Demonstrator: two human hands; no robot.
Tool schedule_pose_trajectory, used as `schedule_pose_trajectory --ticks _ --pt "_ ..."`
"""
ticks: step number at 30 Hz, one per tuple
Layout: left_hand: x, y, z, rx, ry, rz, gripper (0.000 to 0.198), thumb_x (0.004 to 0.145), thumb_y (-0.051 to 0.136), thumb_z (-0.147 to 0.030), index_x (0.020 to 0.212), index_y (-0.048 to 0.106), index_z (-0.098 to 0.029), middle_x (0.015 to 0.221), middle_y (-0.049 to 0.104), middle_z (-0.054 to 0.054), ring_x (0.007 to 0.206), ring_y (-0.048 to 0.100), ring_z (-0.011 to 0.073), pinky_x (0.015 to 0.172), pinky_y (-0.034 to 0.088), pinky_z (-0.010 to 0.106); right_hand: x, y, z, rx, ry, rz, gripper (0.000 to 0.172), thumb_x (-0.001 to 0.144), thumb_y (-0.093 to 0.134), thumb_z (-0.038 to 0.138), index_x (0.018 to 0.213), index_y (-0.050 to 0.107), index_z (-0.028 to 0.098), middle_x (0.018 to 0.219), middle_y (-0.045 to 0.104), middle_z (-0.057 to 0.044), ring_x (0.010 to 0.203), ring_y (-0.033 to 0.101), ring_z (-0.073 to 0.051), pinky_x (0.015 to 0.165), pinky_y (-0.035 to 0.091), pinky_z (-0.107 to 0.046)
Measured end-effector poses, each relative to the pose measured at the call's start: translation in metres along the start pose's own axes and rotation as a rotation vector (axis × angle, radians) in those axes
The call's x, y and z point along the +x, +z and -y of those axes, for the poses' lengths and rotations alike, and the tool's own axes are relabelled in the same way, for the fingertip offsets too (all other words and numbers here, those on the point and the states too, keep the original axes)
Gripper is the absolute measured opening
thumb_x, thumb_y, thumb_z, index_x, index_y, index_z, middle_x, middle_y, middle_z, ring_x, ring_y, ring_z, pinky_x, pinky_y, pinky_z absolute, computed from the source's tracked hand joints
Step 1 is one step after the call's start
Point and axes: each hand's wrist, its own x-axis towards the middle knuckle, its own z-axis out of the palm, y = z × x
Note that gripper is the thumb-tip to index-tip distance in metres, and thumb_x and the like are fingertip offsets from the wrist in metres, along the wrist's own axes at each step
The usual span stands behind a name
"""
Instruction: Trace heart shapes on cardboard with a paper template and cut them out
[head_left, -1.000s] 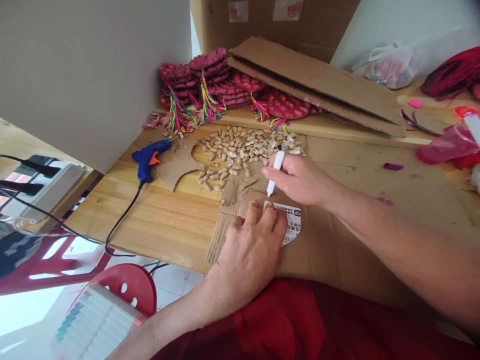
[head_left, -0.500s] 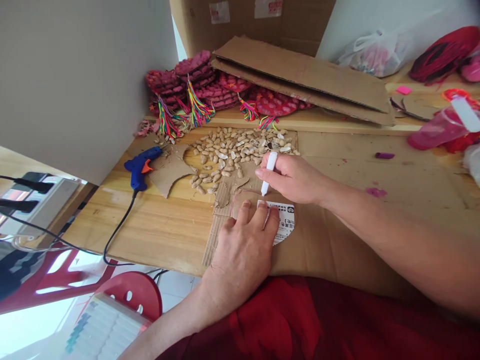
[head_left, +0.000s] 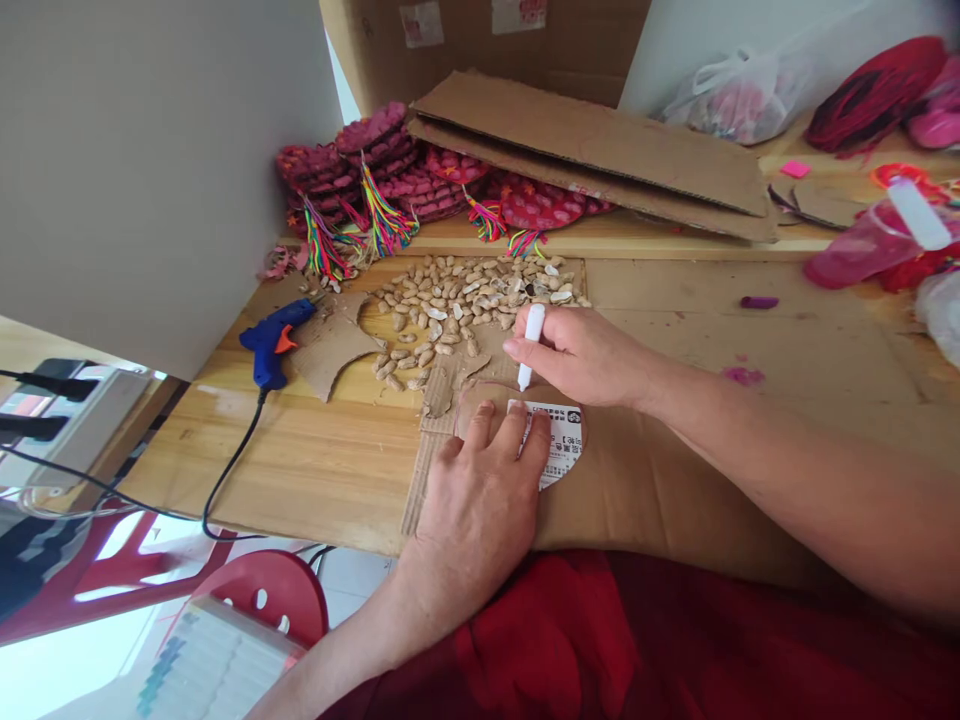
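Note:
My left hand (head_left: pixel 480 495) lies with its fingers spread flat on a rounded cardboard piece (head_left: pixel 471 402), part of which carries a white printed label (head_left: pixel 562 455). Under it is a larger cardboard sheet (head_left: pixel 630 500). A white marker (head_left: pixel 532 345) is gripped upright in my right hand (head_left: pixel 581 352), its tip down at the far edge of the rounded piece. A thin reddish line runs along part of that edge. My left palm hides the near side of the piece.
Peanuts (head_left: pixel 457 300) are heaped just beyond my hands. To the left lie a blue glue gun (head_left: pixel 271 345) with a cord and a cut cardboard scrap (head_left: pixel 334 345). A purple cap (head_left: pixel 759 302) sits right. Tasselled pink pieces (head_left: pixel 382 170) and cardboard strips (head_left: pixel 592 145) fill the back.
The whole view has shifted slightly to the left. My left hand keeps pressing the cardboard piece, and the marker's tip stays near the same far edge.

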Motion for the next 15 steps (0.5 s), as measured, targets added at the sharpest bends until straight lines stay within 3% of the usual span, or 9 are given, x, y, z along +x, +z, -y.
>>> schedule_pose_trajectory --ticks 15 --pt "-0.001 -0.001 0.000 0.003 0.004 -0.007 0.044 0.104 0.048 -0.018 0.147 0.057 -0.023 0.149 0.064 0.006 0.135 0.060 0.0303 0.082 0.068 0.043 -0.015 -0.010 -0.011 0.028 0.040 -0.089 0.028 0.098 0.053 0.039 0.076 0.055 0.022 0.065 0.058 0.002 0.064 0.049 -0.015 0.068 0.034 -0.031"
